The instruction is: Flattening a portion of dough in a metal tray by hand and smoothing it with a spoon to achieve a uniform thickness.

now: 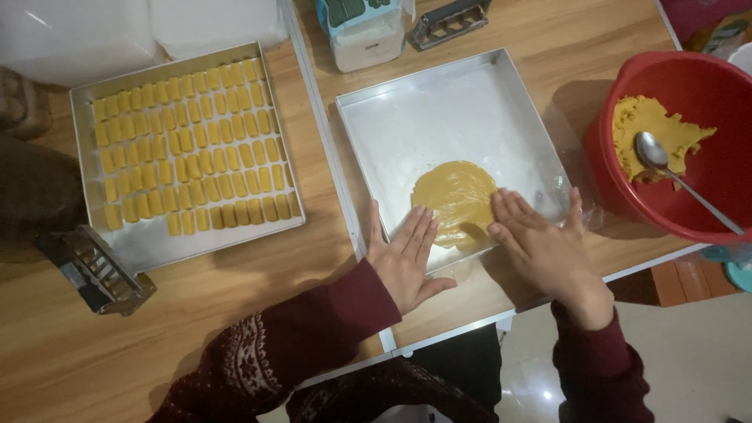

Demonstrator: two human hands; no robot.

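Both hands lie flat at the near edge of the square metal tray (470, 94), pressing a round of yellow dough (454, 200) thin. The left hand (403, 254) has its fingers (419, 227) straight and close together, tips resting on the dough's left edge, thumb spread out over the tray rim. The right hand (544, 243) lies palm down, fingers (509, 211) together and extended, tips touching the dough's right edge. Neither hand grips anything; both are open and flat.

To do this pressing well, I judge the pressure should be even across the flat fingers, working outward from the middle so the disc keeps one thickness and does not tear at its rim.

Beyond the right fingertips and off to their right stands a red bowl (705, 78) with more dough (650, 129) and a metal spoon (654, 153). Far to the left of the left fingers sits a second tray (86, 102) filled with rows of small yellow dough pieces (192, 145), a metal cutter (94, 270) near its front corner
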